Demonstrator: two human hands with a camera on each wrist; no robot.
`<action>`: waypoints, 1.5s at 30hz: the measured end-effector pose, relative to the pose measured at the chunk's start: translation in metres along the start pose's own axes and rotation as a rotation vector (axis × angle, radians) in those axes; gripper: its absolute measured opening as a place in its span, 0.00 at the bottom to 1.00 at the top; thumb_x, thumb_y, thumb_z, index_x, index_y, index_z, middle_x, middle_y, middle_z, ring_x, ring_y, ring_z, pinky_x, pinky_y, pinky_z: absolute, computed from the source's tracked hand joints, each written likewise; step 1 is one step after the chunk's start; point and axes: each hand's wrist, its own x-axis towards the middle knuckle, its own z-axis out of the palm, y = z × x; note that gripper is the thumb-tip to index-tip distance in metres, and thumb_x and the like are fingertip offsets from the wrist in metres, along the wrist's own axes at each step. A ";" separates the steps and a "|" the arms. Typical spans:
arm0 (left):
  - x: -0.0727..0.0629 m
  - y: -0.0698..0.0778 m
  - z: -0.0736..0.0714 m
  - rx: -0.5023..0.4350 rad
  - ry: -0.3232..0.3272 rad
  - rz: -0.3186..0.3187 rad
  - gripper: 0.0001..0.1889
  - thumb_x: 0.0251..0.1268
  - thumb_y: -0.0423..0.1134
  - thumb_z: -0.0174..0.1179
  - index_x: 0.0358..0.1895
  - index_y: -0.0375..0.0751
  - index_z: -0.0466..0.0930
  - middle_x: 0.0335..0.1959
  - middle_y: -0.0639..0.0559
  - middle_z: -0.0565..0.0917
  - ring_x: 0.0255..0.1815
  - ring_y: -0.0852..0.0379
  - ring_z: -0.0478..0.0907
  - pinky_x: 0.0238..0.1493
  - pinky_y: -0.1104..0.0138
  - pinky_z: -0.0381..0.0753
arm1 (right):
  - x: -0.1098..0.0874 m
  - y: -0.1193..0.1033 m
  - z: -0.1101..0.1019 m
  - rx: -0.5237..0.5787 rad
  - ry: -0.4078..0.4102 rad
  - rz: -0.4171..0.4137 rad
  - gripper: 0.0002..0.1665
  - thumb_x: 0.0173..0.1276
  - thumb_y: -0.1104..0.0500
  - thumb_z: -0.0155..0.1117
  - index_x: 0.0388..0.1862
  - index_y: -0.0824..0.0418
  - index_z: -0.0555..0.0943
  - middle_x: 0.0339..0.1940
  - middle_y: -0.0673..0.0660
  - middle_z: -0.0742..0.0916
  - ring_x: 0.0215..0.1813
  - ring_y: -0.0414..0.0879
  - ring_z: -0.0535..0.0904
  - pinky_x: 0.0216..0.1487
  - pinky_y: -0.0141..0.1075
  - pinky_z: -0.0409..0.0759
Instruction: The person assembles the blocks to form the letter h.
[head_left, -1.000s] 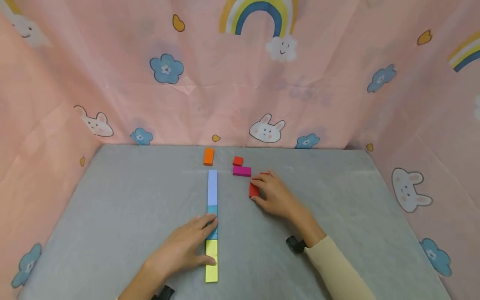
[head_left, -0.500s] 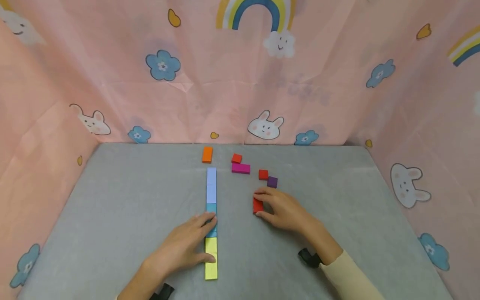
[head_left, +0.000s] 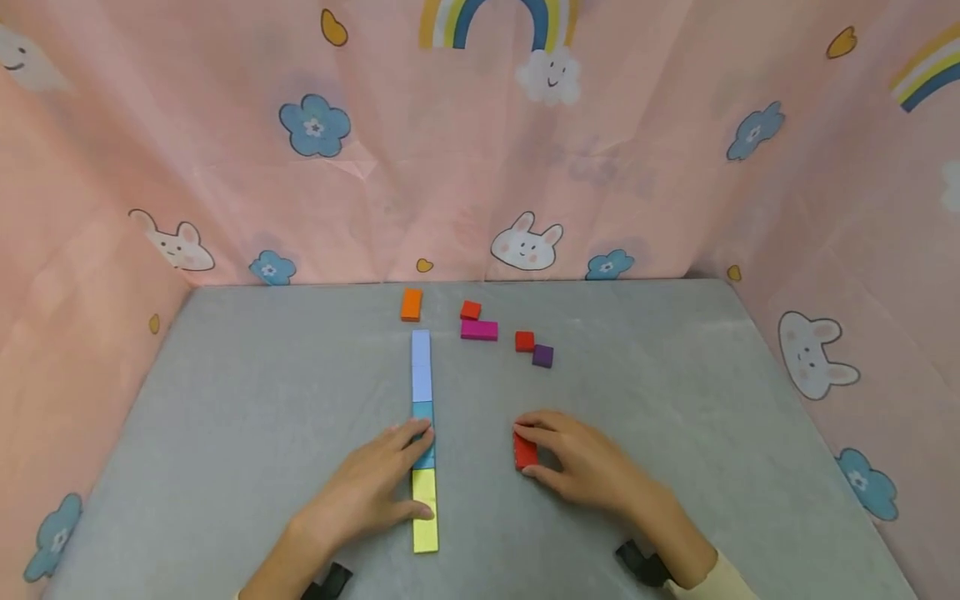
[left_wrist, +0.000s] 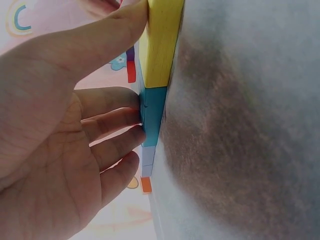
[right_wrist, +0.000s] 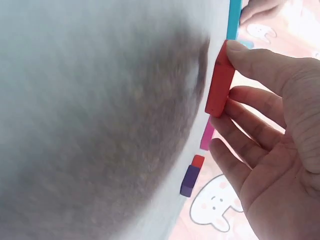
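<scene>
A straight row runs away from me: a yellow block (head_left: 425, 535), a teal-blue section (head_left: 423, 410) and lavender blocks (head_left: 422, 367) beyond. My left hand (head_left: 367, 483) rests along its left side, thumb on the yellow block and fingertips on the teal-blue part, fingers loosely extended in the left wrist view. To the right of the row, my right hand (head_left: 588, 458) pinches a red rectangular block (head_left: 526, 452) between thumb and fingers. The right wrist view shows that red block (right_wrist: 220, 82) tilted, thumb at one end and fingertips near the other.
Beyond the row lies an orange block (head_left: 411, 305). Right of it, a small red block (head_left: 470, 310) sits against a magenta block (head_left: 479, 331). Another small red block (head_left: 524, 342) is beside a purple cube (head_left: 543, 356). A pink printed curtain (head_left: 420, 192) surrounds the grey table (head_left: 285, 367).
My right hand has drawn the red block toward me, away from the loose blocks, uncovering the small red block and purple cube. The left hand stays on the row.
</scene>
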 end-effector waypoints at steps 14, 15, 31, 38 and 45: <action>-0.005 -0.002 -0.002 0.010 0.014 0.000 0.50 0.58 0.54 0.79 0.79 0.35 0.67 0.83 0.42 0.67 0.83 0.35 0.66 0.80 0.44 0.71 | -0.029 -0.024 0.009 -0.072 -0.009 -0.056 0.32 0.68 0.52 0.78 0.68 0.60 0.84 0.66 0.52 0.86 0.66 0.47 0.84 0.65 0.45 0.87; -0.005 -0.002 -0.002 0.012 0.016 0.002 0.49 0.58 0.53 0.79 0.79 0.35 0.67 0.83 0.42 0.67 0.83 0.36 0.66 0.81 0.44 0.71 | -0.031 -0.025 0.010 -0.084 -0.006 -0.058 0.32 0.68 0.51 0.78 0.68 0.60 0.84 0.66 0.52 0.86 0.66 0.46 0.84 0.65 0.45 0.87; -0.002 -0.002 -0.002 0.023 0.025 0.016 0.49 0.58 0.53 0.79 0.79 0.34 0.68 0.83 0.42 0.67 0.82 0.35 0.66 0.82 0.45 0.69 | -0.050 -0.029 0.019 -0.039 0.025 -0.035 0.31 0.71 0.50 0.76 0.70 0.59 0.83 0.67 0.49 0.85 0.65 0.44 0.84 0.62 0.44 0.89; -0.001 -0.001 -0.001 0.006 0.013 0.000 0.50 0.58 0.53 0.79 0.79 0.34 0.67 0.83 0.42 0.66 0.84 0.37 0.65 0.83 0.45 0.68 | -0.054 -0.029 0.018 -0.020 0.027 -0.031 0.31 0.70 0.50 0.76 0.69 0.59 0.84 0.66 0.49 0.86 0.64 0.44 0.84 0.62 0.43 0.89; -0.002 -0.002 -0.002 0.005 0.007 -0.004 0.50 0.57 0.53 0.79 0.79 0.34 0.67 0.83 0.42 0.67 0.82 0.34 0.66 0.81 0.44 0.70 | -0.057 -0.031 0.020 -0.021 0.042 -0.021 0.31 0.70 0.49 0.76 0.68 0.58 0.84 0.65 0.47 0.86 0.62 0.43 0.85 0.60 0.42 0.90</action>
